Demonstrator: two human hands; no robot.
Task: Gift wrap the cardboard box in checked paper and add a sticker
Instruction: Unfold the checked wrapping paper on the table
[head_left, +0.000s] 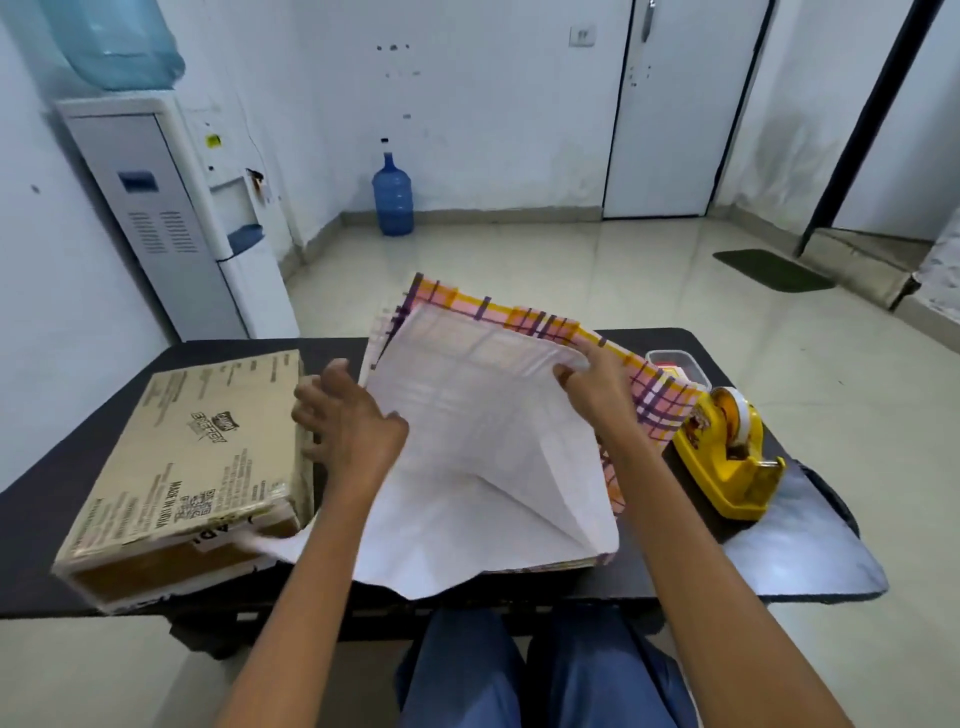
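Nearest, along the front edge of the tabletop (545, 587): the checked paper (483, 441), partly folded, white back upward, with one lower corner overhanging toward the knees. Grasped at its upper fold by the right hand (597, 384), with fingers pinched on the raised layer and pink-and-yellow check visible behind. At the paper's left edge, the left hand (353, 426), with thumb laid on the white face and fingers spread behind; impossible to tell whether truly clamping or merely steadying. Step in hand, by the look of it: opening out the sheet, with wrapping proper not yet begun and no sticker in view. Just left of the paper, seemingly touching its lower corner, the cardboard box (192, 457), flat, printed face up, bare of wrapping, with its near corner at the tabletop's front-left edge. Next move likely calls for spreading the sheet flat and bringing the box onto it. Little free room for that: box on the left, yellow tape dispenser (727, 457) close on the right, a small clear container (675, 364) behind it. Probably needs the box lifted first. Beyond the tabletop: open tiled floor, a water dispenser (171, 218) on the left, a blue bottle (393, 195) by the far wall.
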